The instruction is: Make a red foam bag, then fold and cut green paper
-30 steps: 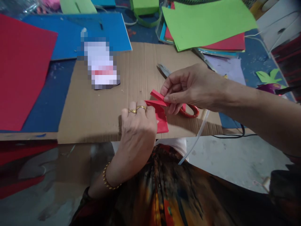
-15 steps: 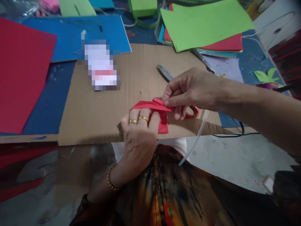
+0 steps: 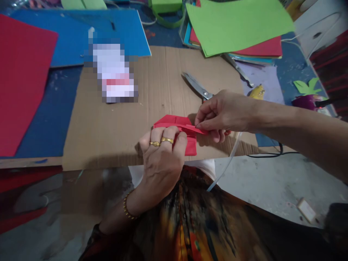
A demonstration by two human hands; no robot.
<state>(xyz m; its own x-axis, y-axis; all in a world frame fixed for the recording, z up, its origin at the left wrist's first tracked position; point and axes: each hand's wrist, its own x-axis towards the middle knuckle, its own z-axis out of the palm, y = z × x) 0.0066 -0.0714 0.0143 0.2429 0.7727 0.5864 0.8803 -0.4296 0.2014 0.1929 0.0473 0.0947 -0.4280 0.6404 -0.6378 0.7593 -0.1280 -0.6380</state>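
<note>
A folded red paper with creases lies near the front edge of the cardboard sheet. My left hand, with two gold rings, presses it down with curled fingers, covering its lower left part. Between thumb and forefinger, my right hand pinches the right end of a narrow raised red fold, which slants across the paper. Scissors lie beyond my right hand, blades pointing away to the left. Their orange-red handles are mostly hidden beneath that hand.
A pixelated phone-like shape rests at the cardboard's back left. Around it are a blue board and a large red sheet. Green sheets top a paper stack at the back right. A pale cord hangs over the table edge.
My right hand has shifted slightly right and nearer, bringing the pinched fold down over the paper. The back part of the red paper now shows flatter. The view has shifted a little.
</note>
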